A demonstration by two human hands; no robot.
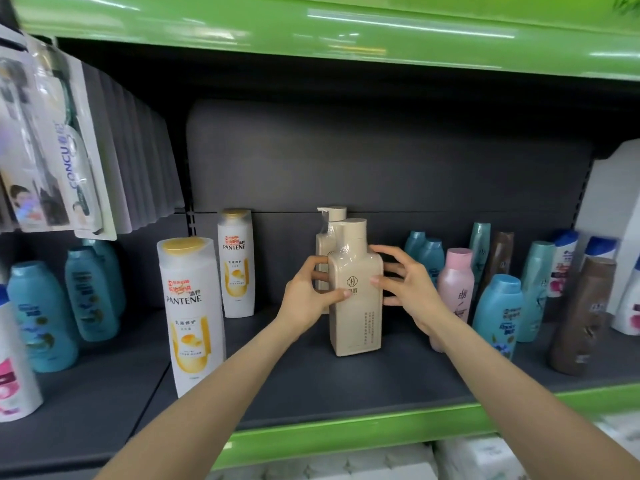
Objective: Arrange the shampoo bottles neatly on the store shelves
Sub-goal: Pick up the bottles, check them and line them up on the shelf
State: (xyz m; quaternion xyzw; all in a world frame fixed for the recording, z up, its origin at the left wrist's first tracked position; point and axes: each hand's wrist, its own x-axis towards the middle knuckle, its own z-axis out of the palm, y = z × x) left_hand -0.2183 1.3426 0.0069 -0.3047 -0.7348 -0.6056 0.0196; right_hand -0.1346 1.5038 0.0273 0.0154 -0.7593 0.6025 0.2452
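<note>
Shampoo bottles under arrangement: we steady the near beige square-shouldered plastic bottle (356, 292), upright mid-shelf on the dark shelf board (311, 386), directly in front of its pump-topped beige twin (329, 230). Our left hand (308, 296) curls its fingers (320, 275) round the left side, thumb on the label; our right hand (405, 289) has its fingers spread, the thumb touching the right edge. We judge it best to square the label forward, align it with the twin, and keep clear of the pink bottle (455, 282) at right.
</note>
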